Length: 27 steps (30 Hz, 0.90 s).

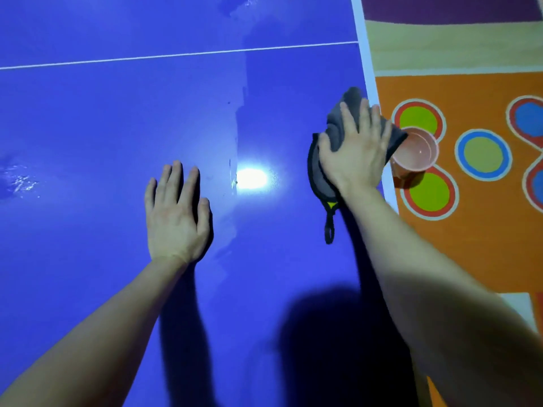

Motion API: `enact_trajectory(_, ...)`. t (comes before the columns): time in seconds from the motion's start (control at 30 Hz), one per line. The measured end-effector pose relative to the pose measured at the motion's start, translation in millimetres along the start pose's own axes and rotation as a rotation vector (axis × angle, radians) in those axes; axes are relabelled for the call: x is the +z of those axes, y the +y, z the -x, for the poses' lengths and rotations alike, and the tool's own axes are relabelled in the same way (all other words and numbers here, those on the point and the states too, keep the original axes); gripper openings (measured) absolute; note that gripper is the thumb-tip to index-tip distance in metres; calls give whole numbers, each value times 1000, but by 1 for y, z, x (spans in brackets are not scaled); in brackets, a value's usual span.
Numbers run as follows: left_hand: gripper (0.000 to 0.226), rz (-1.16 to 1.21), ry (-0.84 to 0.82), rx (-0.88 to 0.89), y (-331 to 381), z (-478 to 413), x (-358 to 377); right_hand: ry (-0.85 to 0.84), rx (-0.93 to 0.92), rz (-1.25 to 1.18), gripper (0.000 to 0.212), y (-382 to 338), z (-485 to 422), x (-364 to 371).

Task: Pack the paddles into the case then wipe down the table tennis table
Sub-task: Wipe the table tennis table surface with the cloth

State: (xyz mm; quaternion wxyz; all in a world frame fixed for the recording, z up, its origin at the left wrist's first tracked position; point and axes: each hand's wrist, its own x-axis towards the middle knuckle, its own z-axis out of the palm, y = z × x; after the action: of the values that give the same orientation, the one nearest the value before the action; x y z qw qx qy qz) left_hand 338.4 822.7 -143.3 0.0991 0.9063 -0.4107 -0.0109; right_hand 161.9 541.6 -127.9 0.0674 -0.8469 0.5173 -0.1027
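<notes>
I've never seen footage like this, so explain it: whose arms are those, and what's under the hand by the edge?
There is no machine here. The single picture comes from a camera worn on a person's head, looking down at their own bare arms. The surface is a blue table tennis table with a white line across it. The left hand lies flat on it, holding nothing. The right hand presses a grey cloth down near the table's right edge. Past that edge, a pink cup stands on a patterned rug.
</notes>
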Motion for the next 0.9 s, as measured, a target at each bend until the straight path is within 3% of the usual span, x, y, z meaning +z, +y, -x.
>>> enact_trajectory(0.07, 58, 1, 4, 0, 0, 1, -1, -7, -65, -40, 74, -53, 40, 5)
enact_trajectory(0.2, 58, -1, 5, 13, -2, 1, -2, -268, -836, -162, 70, -99, 114, 5)
enact_trajectory(0.27, 58, 0, 10, 12, -1, 2, -3, -268, -990, -168, 69, -69, 71, 9)
enact_trajectory(0.3, 58, 8, 14, 10, -1, 1, -3, -239, -915, -154, 69, -52, 40, 11)
enact_trajectory(0.43, 57, 24, 26, 4, 1, 1, -4, -10, -187, -26, 71, -1, -67, 10)
enact_trajectory(0.5, 58, 32, 23, 2, 1, -1, -3, 45, -24, -20, 73, -31, -62, 15)
enact_trajectory(0.57, 58, 21, 17, 10, 0, -1, -2, -7, -215, -53, 70, -81, -19, 20)
enact_trajectory(0.67, 60, 1, 14, 14, -2, 0, -1, -237, -884, -134, 66, -115, 36, 22)
enact_trajectory(0.7, 60, 2, 16, 16, -2, 1, -1, -259, -1022, -141, 66, -106, 22, 22)
enact_trajectory(0.73, 60, 7, 22, 15, -1, 1, -1, -237, -1039, -145, 65, -93, -4, 25)
enact_trajectory(0.77, 60, 15, 24, 12, 0, 0, -1, -200, -937, -128, 64, -77, -35, 28)
enact_trajectory(0.9, 60, 27, 29, 4, 2, 0, -2, -15, -126, 10, 74, -29, -123, 25)
